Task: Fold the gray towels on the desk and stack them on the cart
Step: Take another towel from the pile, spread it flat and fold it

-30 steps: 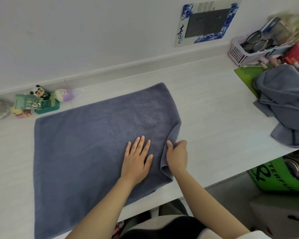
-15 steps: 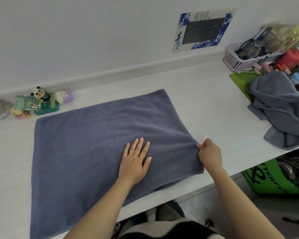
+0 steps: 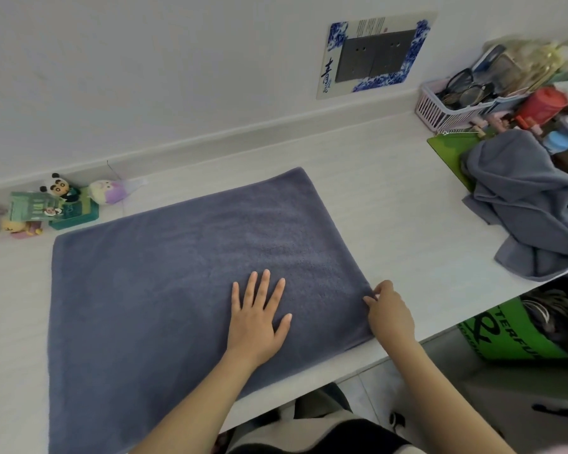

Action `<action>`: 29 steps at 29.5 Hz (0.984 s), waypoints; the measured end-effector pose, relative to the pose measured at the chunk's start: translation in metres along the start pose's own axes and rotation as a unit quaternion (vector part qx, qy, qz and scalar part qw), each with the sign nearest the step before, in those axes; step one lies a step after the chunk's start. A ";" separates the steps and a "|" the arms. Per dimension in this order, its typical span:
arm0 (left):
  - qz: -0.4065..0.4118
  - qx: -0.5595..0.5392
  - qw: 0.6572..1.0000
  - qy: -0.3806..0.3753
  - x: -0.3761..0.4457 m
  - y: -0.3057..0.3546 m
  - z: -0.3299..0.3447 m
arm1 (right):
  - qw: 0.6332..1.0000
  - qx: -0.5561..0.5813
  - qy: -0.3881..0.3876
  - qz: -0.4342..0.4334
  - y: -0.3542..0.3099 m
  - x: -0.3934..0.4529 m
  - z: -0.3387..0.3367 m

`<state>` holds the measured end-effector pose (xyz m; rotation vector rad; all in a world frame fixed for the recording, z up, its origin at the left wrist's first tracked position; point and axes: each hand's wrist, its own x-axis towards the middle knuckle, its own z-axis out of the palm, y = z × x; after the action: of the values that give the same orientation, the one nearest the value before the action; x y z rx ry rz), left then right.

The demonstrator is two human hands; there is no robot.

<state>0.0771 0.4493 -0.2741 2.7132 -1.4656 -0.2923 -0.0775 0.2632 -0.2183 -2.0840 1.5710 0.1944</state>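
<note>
- Towel (image 3: pixel 177 290) lies spread flat on the desk (image 3: pixel 391 191), centre-left of frame.
- Left hand (image 3: pixel 256 319) presses it, fingers straight and splayed.
- Right hand (image 3: pixel 389 312) pinches the towel's right edge.
- We judge: keep the left palm anchoring, lift the edge evenly, match corners leftward.
- Second towel (image 3: pixel 522 211) waits crumpled at right.

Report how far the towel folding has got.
Done: nothing looks finished; no folded stack or cart is in view. In hand: one gray towel lies spread on the desk, the left hand pressing it flat while the right hand pinches its right edge. Left: folding it, then the crumpled towel at the right, then stacking.
</note>
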 end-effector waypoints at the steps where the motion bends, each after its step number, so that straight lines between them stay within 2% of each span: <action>1: 0.000 -0.001 1.000 -0.002 0.000 0.000 0.001 | 0.996 -0.063 0.045 -0.035 -0.001 -0.001 0.006; 3: -0.001 -0.009 1.000 -0.002 -0.001 0.001 0.003 | 0.981 -0.107 0.110 -0.116 -0.004 -0.006 0.021; 5: 0.000 -0.016 1.000 0.004 0.001 0.002 0.004 | 0.972 -0.090 0.098 -0.194 -0.013 -0.009 0.036; 7: -0.002 -0.023 1.000 0.012 0.003 0.003 0.003 | 0.956 -0.119 0.058 -0.263 -0.014 -0.006 0.047; 9: -0.005 -0.017 1.000 0.013 0.006 0.000 0.002 | 0.952 -0.142 0.035 -0.269 -0.012 0.003 0.047; 14: -0.013 -0.048 0.999 0.007 0.010 0.007 -0.003 | 0.968 -0.157 0.037 -0.192 -0.007 0.029 0.039; 17: 0.049 -0.101 0.993 0.022 0.049 0.008 -0.015 | 0.951 -0.152 0.055 -0.262 -0.025 0.020 0.041; 20: 0.084 -0.073 0.993 -0.030 0.117 0.009 -0.036 | 0.925 -0.160 0.032 -0.343 -0.027 0.017 0.053; 24: 0.055 0.029 0.993 -0.100 0.191 0.001 -0.047 | 0.915 -0.177 0.014 -0.363 -0.024 0.052 0.039; 29: -0.035 -0.004 0.994 -0.101 0.249 -0.016 -0.056 | 0.868 -0.244 -0.030 -0.432 -0.034 0.160 -0.008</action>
<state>0.2341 0.2484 -0.2567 2.8032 -1.4105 -0.5901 0.0034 0.1293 -0.2666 -2.9187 0.4337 0.3423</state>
